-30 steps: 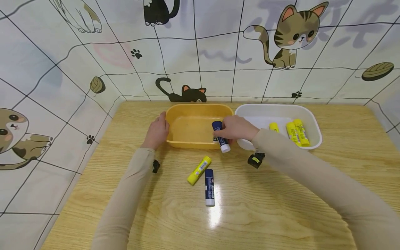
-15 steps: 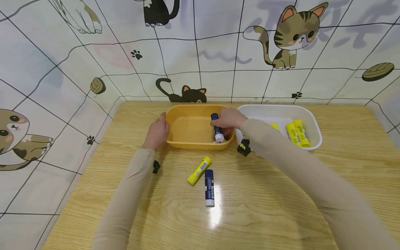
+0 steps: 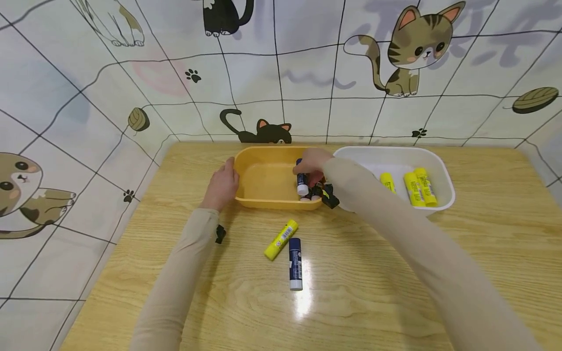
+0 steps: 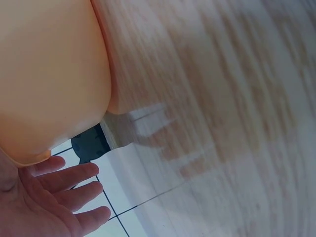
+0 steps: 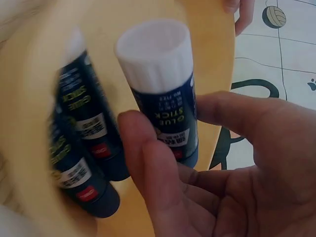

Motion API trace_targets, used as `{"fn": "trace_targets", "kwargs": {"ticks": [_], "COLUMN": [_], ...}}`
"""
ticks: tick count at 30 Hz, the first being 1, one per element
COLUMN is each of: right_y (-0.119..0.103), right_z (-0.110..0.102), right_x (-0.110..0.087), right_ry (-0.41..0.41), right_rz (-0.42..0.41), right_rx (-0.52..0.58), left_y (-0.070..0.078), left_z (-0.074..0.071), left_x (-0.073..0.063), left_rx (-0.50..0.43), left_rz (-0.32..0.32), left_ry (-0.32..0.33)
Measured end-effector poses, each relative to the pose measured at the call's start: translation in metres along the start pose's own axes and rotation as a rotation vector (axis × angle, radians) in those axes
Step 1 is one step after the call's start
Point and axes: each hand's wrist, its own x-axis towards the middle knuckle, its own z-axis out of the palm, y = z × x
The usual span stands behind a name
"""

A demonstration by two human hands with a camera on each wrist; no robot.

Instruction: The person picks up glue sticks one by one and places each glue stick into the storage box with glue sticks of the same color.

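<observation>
My right hand (image 3: 314,162) pinches a dark blue glue stick (image 5: 165,106) between thumb and fingers, its white end up in the right wrist view. It is inside the orange-yellow bin (image 3: 268,204), at the right end. Beside it in that bin lie two more blue glue sticks (image 5: 91,121), partly covered by the hand in the head view. My left hand (image 3: 221,187) is at the bin's left end, fingertips close to the rim; in the left wrist view its fingers are loosely extended beside the bin's outer wall.
A white bin (image 3: 391,152) stands to the right with several yellow glue sticks (image 3: 413,189) in it. In front of the bins, a yellow glue stick (image 3: 281,240) and a blue glue stick (image 3: 296,264) lie on the wooden table (image 3: 373,292). A cat-patterned wall (image 3: 307,78) rises behind.
My right hand has carried the blue glue stick from over the bin's front rim back and down into its right end. The left hand stays in place.
</observation>
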Motion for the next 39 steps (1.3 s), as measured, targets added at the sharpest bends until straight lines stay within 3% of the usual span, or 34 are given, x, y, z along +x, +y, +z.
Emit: {"fn": "trace_targets", "kwargs": {"ticks": [5,15,23,39], "right_y": [-0.006,-0.007,-0.015,-0.019], "right_z": [-0.001,0.002,0.005,0.003], "right_x": [0.008,0.02,0.018,0.001], "right_ry": [-0.014,0.002,-0.013,-0.034], "right_rz": [0.014,0.118,0.117,0.079], "right_rx": [-0.041,-0.122,-0.172,-0.109], "left_y": [0.002,0.003,0.004,0.001], "left_z": [-0.001,0.003,0.0,0.0], "left_x": [0.001,0.002,0.001,0.001], "left_rx": [0.0,0.015,0.014,0.014], "left_rz": [0.012,0.015,0.008,-0.006], "left_ry": [0.008,0.007,0.004,-0.012]}}
